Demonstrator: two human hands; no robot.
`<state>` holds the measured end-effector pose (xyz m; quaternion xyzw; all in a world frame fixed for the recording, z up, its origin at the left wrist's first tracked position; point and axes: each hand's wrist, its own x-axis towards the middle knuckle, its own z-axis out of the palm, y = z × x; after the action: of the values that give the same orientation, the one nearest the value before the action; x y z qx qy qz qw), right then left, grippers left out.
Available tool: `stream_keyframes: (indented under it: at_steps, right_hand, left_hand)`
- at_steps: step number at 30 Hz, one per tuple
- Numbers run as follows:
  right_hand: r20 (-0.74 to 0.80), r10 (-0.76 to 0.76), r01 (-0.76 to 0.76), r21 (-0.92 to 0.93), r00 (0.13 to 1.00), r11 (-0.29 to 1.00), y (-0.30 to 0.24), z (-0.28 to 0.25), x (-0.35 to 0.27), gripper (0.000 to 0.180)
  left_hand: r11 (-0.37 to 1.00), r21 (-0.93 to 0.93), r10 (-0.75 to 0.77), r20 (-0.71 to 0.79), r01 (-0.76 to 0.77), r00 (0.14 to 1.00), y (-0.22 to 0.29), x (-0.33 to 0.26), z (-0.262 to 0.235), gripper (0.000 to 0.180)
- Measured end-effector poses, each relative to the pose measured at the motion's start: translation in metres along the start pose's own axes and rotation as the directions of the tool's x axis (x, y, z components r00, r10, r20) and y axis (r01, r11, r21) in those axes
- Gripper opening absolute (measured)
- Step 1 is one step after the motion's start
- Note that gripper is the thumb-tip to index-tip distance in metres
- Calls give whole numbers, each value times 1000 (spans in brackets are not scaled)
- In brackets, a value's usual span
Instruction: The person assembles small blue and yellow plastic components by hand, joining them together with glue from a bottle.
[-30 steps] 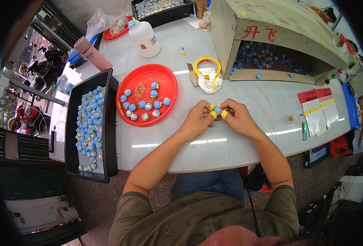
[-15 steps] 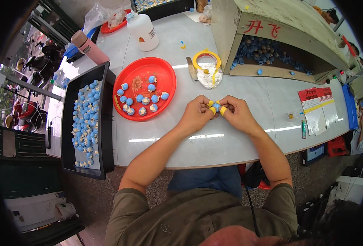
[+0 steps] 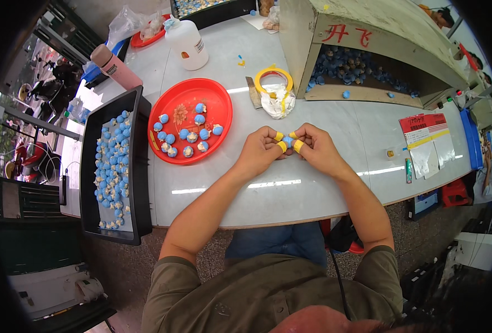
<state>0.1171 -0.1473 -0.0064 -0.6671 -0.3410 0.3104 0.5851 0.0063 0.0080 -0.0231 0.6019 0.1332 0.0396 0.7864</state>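
Pinching one small blue piece (image 3: 288, 142) from both sides, mid-frame just right of center: left hand (image 3: 260, 150) and right hand (image 3: 321, 149) each have thumb and forefinger clamped on it, other fingers curled in. Yellow wraps (image 3: 298, 145) on the gripping fingertips. Can't tell what the piece's underside looks like; fingers cover it.

Delta vs the last second: near zero at the hands. Same grip, same spot relative to the yellow tape roll (image 3: 274, 70) above. Whole scene slides left and a bit up in frame; reads as head motion, not things moving. Blue-and-cream pieces (image 3: 204, 134) on the red plate (image 3: 227, 105), left of center, keep their layout. My read: work is still on this single piece, not set down. Black tray (image 3: 140, 166) at left also unchanged.
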Motion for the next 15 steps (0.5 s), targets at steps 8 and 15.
stream_keyframes:
  at_steps: [8,15]
  right_hand:
    - [16,15,-16,13,1000,1000,10,3,0,6]
    - [17,-11,11,-20,1000,1000,7,2,0,6]
  left_hand:
    - [996,3,87,-6,-87,996,-13,1,1,12]
    - [994,-7,108,-13,-108,994,-12,0,4,13]
